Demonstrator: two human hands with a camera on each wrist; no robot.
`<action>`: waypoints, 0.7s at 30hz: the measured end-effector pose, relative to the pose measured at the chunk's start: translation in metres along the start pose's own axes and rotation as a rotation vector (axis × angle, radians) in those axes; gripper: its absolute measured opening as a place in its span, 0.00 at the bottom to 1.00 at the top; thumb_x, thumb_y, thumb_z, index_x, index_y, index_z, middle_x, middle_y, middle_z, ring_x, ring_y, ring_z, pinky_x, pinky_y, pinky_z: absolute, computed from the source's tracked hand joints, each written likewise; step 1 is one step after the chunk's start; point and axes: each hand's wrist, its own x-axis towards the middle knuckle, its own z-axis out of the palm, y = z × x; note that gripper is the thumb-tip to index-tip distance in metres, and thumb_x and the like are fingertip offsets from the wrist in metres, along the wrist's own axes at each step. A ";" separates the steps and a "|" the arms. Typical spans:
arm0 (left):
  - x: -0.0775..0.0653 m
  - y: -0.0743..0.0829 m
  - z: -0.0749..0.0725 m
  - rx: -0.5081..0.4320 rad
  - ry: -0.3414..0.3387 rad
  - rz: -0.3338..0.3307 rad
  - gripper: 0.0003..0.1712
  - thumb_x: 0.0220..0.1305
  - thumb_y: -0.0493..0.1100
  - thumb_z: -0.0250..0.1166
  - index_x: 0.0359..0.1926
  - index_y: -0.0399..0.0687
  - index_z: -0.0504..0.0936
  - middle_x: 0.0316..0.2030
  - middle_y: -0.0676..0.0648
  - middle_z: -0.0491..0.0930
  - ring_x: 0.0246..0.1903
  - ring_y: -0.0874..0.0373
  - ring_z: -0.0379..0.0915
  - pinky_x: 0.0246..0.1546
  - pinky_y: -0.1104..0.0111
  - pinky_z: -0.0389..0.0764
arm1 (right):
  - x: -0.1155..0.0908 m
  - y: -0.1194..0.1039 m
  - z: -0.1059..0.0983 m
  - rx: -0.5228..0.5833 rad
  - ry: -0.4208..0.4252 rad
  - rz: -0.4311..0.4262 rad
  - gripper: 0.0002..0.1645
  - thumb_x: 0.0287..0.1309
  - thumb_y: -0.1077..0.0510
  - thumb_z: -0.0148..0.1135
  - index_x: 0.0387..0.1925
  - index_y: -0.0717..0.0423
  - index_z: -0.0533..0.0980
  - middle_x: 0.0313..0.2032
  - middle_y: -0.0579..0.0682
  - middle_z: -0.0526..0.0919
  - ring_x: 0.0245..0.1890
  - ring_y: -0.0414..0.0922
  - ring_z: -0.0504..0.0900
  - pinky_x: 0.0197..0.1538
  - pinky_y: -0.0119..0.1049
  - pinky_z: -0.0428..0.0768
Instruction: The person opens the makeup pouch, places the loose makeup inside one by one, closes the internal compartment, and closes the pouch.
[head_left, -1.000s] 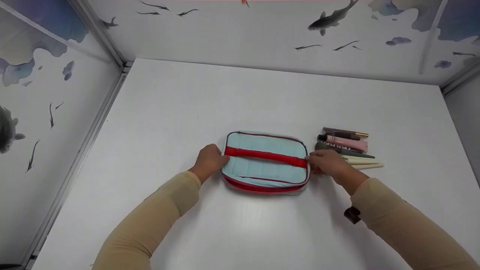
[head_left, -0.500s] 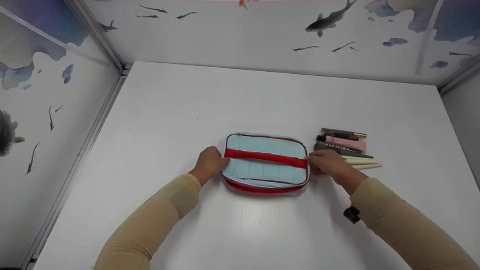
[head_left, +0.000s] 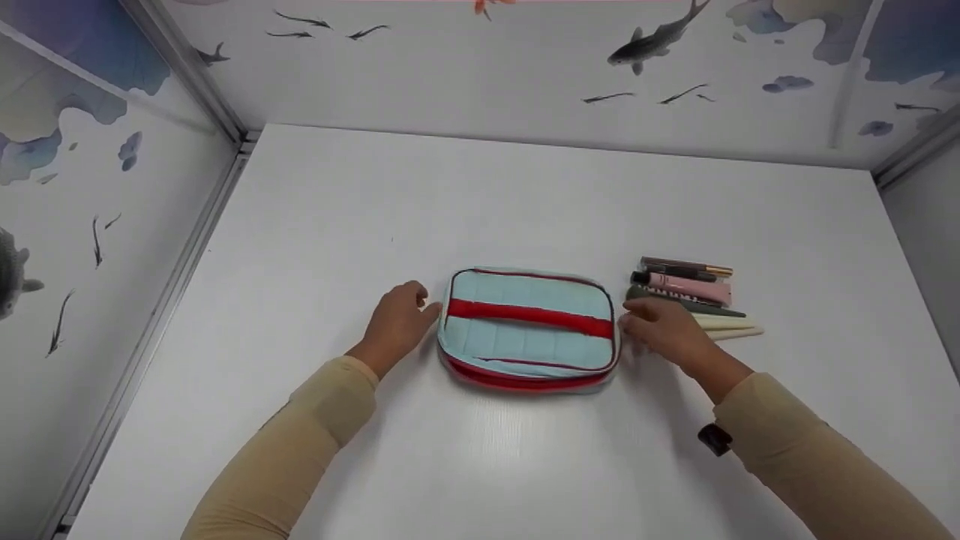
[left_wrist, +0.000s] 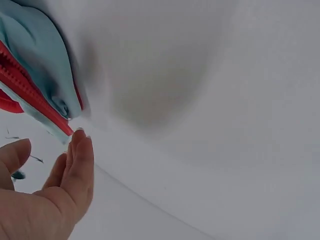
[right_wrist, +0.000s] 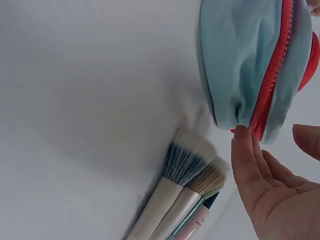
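Observation:
A light blue quilted cosmetic bag (head_left: 532, 346) with a red strap handle (head_left: 529, 312) lies flat on the white table. Its red zipper (right_wrist: 271, 70) runs along the side. To the left of the bag is my left hand (head_left: 394, 322), thumb and fingers apart and holding nothing; in the left wrist view its fingertips are close by the bag's corner. My right hand (head_left: 666, 330) is at the opposite end, thumb spread from the fingers. In the right wrist view those fingertips reach the bag's end by the zipper, without gripping it; whether they touch is hard to tell.
Right of the bag, partly behind my right hand, lies a row of makeup items: pale-handled brushes (head_left: 727, 324), a dark green brush (head_left: 697, 303), a pink tube (head_left: 694, 287) and dark slim tubes (head_left: 684, 268). Printed panels stand behind and left of the table (head_left: 337, 195).
Both hands have let go of the bag's ends. My left hand has moved a little left, its fingers loosening; my right has shifted slightly right. The bag stays nearly in place.

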 end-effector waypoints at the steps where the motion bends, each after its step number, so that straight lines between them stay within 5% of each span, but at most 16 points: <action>1: -0.001 -0.003 -0.002 0.018 0.007 0.026 0.22 0.68 0.46 0.60 0.57 0.38 0.73 0.52 0.41 0.76 0.50 0.49 0.72 0.54 0.59 0.76 | -0.002 0.002 0.000 -0.035 0.019 -0.027 0.30 0.69 0.52 0.52 0.66 0.64 0.65 0.58 0.63 0.74 0.53 0.56 0.74 0.53 0.47 0.77; 8: -0.012 -0.022 -0.004 0.076 -0.009 0.120 0.26 0.65 0.41 0.63 0.62 0.40 0.71 0.58 0.42 0.74 0.59 0.49 0.69 0.62 0.57 0.69 | -0.014 0.018 0.004 -0.145 0.115 -0.172 0.27 0.64 0.60 0.60 0.62 0.63 0.69 0.54 0.62 0.78 0.55 0.58 0.76 0.54 0.51 0.77; 21: -0.021 -0.035 0.011 0.124 0.032 0.192 0.27 0.63 0.42 0.66 0.62 0.45 0.73 0.62 0.45 0.72 0.65 0.50 0.63 0.66 0.56 0.64 | -0.015 0.024 0.015 -0.187 0.126 -0.244 0.29 0.60 0.62 0.63 0.63 0.60 0.70 0.55 0.58 0.78 0.54 0.54 0.76 0.56 0.52 0.76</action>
